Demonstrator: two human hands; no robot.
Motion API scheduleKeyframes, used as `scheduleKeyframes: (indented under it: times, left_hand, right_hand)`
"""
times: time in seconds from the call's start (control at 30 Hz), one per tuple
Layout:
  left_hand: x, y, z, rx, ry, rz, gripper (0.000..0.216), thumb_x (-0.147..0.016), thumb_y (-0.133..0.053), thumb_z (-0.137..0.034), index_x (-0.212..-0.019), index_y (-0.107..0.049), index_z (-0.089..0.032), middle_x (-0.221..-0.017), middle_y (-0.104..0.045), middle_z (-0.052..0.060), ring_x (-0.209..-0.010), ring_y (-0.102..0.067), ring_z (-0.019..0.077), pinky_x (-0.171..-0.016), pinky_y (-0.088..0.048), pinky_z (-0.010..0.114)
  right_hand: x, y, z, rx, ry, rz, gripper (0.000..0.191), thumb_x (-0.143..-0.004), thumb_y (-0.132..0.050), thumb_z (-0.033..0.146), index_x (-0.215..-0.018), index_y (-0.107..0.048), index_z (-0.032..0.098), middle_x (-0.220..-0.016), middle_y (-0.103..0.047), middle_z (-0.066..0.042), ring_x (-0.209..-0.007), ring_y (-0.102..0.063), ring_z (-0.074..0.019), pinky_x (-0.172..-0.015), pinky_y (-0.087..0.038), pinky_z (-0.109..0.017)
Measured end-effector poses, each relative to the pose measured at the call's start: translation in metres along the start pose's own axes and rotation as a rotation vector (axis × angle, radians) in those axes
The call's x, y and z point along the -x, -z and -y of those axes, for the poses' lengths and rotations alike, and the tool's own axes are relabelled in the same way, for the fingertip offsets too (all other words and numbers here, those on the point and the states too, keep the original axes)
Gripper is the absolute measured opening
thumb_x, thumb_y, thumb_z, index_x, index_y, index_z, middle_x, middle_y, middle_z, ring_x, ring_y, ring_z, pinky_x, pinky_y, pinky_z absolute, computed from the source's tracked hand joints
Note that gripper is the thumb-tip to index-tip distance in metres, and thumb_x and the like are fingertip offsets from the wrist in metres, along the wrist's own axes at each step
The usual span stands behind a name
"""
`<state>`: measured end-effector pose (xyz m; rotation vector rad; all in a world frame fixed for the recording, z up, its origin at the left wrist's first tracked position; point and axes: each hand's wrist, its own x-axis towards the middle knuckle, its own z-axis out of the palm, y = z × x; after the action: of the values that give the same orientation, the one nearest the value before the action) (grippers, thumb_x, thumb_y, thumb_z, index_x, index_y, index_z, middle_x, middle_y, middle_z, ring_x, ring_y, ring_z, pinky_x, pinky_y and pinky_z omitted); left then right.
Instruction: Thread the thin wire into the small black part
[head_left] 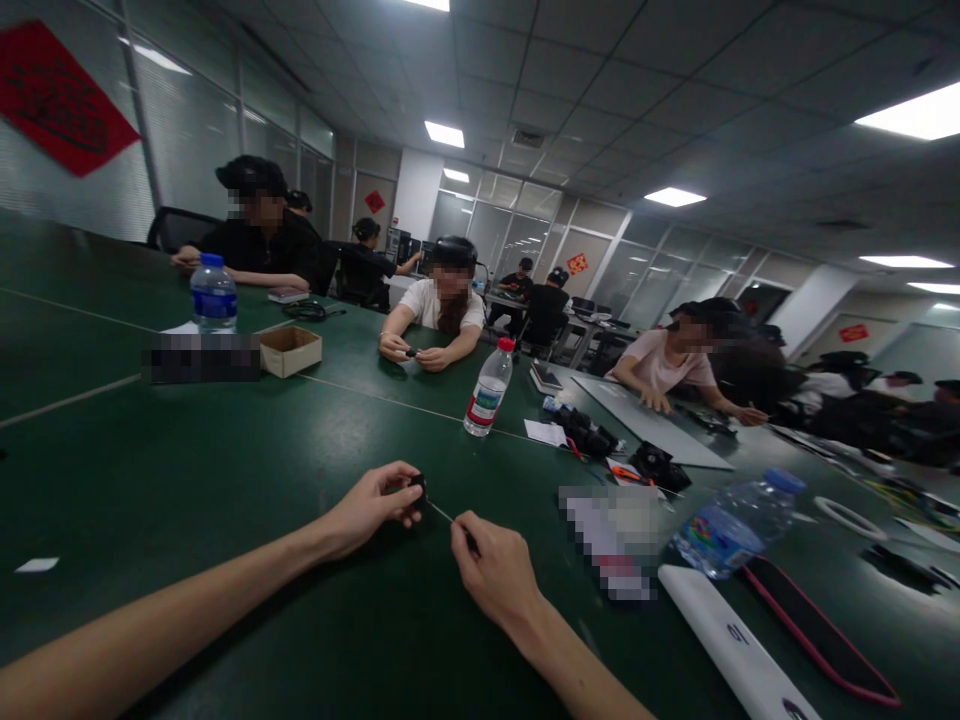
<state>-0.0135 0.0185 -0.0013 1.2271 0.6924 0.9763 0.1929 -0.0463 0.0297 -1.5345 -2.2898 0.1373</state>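
Note:
Above the green table, my left hand (379,500) pinches a small black part (418,487) between thumb and fingertips; its exact kind does not show. My right hand (496,565) is closed around a dark handle, mostly hidden by the fingers. From that hand a thin metal shaft, which looks like a screwdriver (439,511), points up and left toward the black part. Its tip is at or very close to the part; I cannot tell whether it touches.
A red-capped bottle (486,395) stands ahead, and a blue-capped bottle (720,540) lies to the right beside a white bar (731,640). Farther left are a small cardboard box (291,352) and another bottle (214,298). Other people sit around the table (225,520).

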Motion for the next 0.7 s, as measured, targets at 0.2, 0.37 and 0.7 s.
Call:
scheduleKeyframes:
  times: [0.2,0.37,0.7]
  left_hand:
    - [-0.001,0.0012,0.0012,0.009,-0.006,0.007,0.034,-0.08,-0.067,-0.036,-0.104,-0.056,-0.015,-0.091,-0.06,0.005,-0.075,-0.062,0.0152,-0.067,-0.046,0.027]
    - [-0.0028,0.0025,0.0056,0.044,-0.011,-0.006,0.037,-0.076,-0.07,-0.035,-0.103,-0.057,-0.014,-0.092,-0.061,0.006,-0.074,-0.062,0.0152,-0.067,-0.045,0.027]
    - [-0.0001,0.0029,0.0007,-0.019,-0.024,0.028,0.036,-0.078,-0.068,-0.032,-0.107,-0.057,-0.015,-0.096,-0.061,0.006,-0.078,-0.06,0.0159,-0.072,-0.045,0.029]
  right_hand:
    - [0.0001,-0.0024,-0.0026,0.011,0.011,-0.002,0.028,-0.096,-0.036,0.029,-0.085,-0.06,0.019,-0.071,-0.061,0.0,-0.057,-0.054,-0.0103,-0.055,-0.033,-0.019]
    - [-0.0004,-0.0042,-0.0037,0.016,0.023,-0.008,0.028,-0.096,-0.037,0.03,-0.085,-0.06,0.019,-0.069,-0.06,0.0,-0.057,-0.053,-0.0096,-0.056,-0.033,-0.019]
    - [-0.0003,-0.0018,-0.0027,0.013,0.04,0.024,0.029,-0.097,-0.036,0.031,-0.086,-0.06,0.019,-0.072,-0.062,0.0,-0.057,-0.054,-0.0097,-0.054,-0.033,-0.019]
